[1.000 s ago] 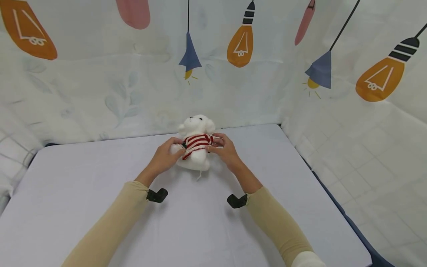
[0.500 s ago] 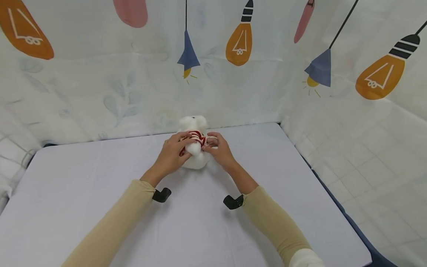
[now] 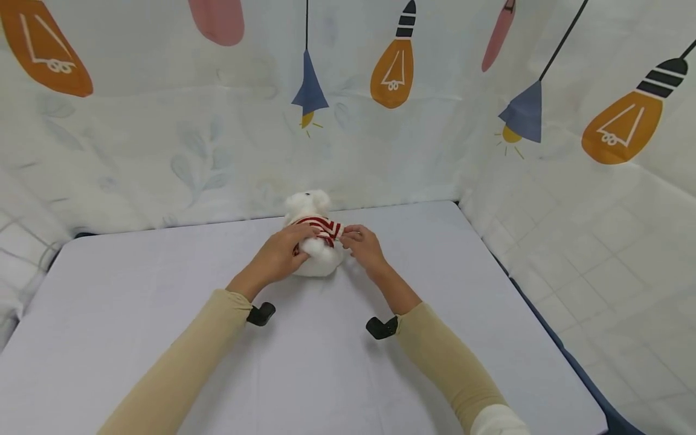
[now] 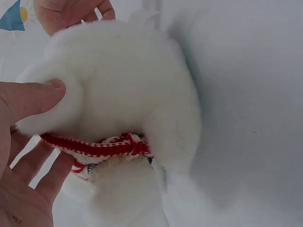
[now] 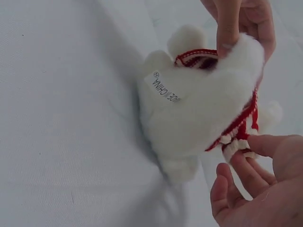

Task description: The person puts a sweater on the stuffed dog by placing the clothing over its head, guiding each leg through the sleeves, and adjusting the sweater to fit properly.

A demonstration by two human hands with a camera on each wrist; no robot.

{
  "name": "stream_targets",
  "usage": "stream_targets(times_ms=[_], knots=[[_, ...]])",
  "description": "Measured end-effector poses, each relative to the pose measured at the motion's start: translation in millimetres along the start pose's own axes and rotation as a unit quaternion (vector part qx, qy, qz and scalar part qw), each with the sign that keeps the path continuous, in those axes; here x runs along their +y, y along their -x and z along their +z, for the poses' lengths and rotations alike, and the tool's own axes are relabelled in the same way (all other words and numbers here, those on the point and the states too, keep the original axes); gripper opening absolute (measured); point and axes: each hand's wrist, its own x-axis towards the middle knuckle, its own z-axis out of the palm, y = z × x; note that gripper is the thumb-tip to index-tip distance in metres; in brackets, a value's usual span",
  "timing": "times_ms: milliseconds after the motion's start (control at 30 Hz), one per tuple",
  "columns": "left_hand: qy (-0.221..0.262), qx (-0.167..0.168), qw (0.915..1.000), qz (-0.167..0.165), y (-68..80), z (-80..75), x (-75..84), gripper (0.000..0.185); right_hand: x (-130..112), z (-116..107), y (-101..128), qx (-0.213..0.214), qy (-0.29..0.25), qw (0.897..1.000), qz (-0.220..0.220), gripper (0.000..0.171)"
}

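A white plush toy (image 3: 322, 261) in a red-and-white striped knitted sweater (image 3: 325, 227) sits near the table's far edge. My left hand (image 3: 274, 254) grips its left side; in the left wrist view the thumb (image 4: 35, 98) presses a rounded furry lump while the fingers lie behind, by the sweater hem (image 4: 94, 147). At the toy's right, my right hand (image 3: 365, 248) pinches the sweater's knitted edge (image 5: 239, 147) between thumb and fingertips, drawing it out from the body. A sewn label (image 5: 162, 87) shows on the toy's fur.
The toy is on a pale cloth-covered table (image 3: 315, 374). Close behind it hangs a white curtain (image 3: 239, 151) printed with lamps and bulbs, which continues along the right side. A black camera mount (image 3: 382, 328) juts from each wrist.
The toy has turned and shifted slightly left. My left hand has moved over its body from the side, and my right hand has gone from the toy's side to pinching the sweater's edge.
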Motion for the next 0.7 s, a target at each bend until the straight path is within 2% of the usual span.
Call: stream_targets(times_ms=[133,300,433,533,700], knots=[[0.016,-0.005,0.9999,-0.001,1.7,-2.2,-0.1,0.036,3.2,0.6,-3.3,-0.025,0.002,1.0,0.001,0.032],[0.03,-0.016,0.9994,0.008,1.3,-4.9,5.9,0.037,2.4,1.1,-4.7,-0.028,0.011,0.998,-0.057,0.023],[0.026,-0.009,0.9995,0.017,0.6,-5.0,8.0,0.035,-2.9,2.3,-4.2,-0.065,0.031,0.994,-0.084,0.02],[0.017,0.001,0.9994,0.03,0.8,-4.6,7.7,0.035,-6.4,1.8,-2.5,-0.102,0.069,0.989,-0.079,0.019],[-0.008,0.001,0.9989,0.047,-1.2,-4.2,9.2,0.035,-6.9,-0.8,0.5,-0.135,0.139,0.977,-0.085,0.016]])
